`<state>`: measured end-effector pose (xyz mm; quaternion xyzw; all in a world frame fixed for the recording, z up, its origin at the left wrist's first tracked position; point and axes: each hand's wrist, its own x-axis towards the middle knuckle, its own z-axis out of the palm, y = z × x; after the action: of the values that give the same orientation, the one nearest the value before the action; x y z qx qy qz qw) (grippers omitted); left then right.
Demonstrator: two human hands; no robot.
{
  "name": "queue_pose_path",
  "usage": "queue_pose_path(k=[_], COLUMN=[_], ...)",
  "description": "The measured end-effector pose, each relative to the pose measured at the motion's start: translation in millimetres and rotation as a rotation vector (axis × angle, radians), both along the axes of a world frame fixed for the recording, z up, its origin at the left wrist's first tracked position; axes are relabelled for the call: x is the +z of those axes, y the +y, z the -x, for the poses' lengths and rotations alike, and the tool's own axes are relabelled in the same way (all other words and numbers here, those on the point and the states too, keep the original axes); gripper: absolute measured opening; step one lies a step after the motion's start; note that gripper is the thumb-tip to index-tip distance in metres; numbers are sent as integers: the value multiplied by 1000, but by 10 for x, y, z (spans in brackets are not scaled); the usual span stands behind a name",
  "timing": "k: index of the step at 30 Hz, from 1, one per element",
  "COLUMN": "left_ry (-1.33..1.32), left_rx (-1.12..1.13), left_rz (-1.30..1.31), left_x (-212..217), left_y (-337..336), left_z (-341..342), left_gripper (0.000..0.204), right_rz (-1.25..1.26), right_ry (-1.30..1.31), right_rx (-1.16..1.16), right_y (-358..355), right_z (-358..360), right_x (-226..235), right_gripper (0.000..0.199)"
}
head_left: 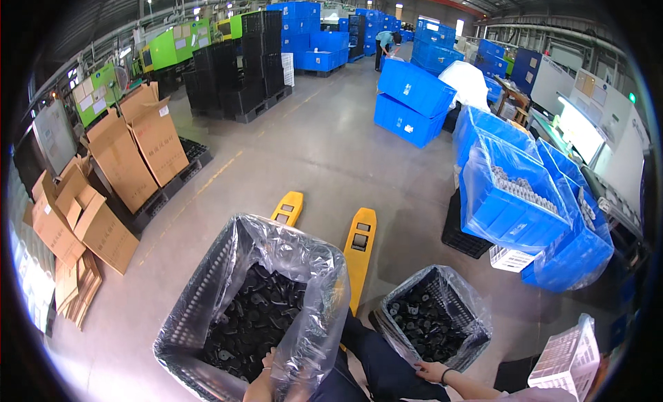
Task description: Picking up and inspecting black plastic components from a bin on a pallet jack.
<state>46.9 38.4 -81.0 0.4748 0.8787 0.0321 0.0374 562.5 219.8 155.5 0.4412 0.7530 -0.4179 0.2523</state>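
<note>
Nearest you stands a film-lined black crate [185, 312] of black molded parts [252, 322], your left hand [268, 361] at its near side; I can't tell whether it grips anything. Your right hand [431, 371] meets the near rim of a smaller lined crate [439, 282] on the right, its hold unclear.
</note>
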Motion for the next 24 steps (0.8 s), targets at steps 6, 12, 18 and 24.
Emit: queue_pose_path(k=[6,12,18,24], left_ry=[8,-26,-70,-110], left_rx=[-7,-23,-48,-12], left_rz=[-57,-121,-113,-107], left_x=[129,174,287,328], left_y=[279,717,743,486], left_z=[353,567,690,708], left_gripper=[26,26,26,26], right_rz=[-30,2,-47,-77], right_ry=[-11,26,81,-17], right_rx=[21,-20,-26,9], right_y=[-19,-84,-103,-61], right_z=[-99,-58,-26,141], right_x=[-154,-126,-262,-73], right_gripper=[47,49,43,41])
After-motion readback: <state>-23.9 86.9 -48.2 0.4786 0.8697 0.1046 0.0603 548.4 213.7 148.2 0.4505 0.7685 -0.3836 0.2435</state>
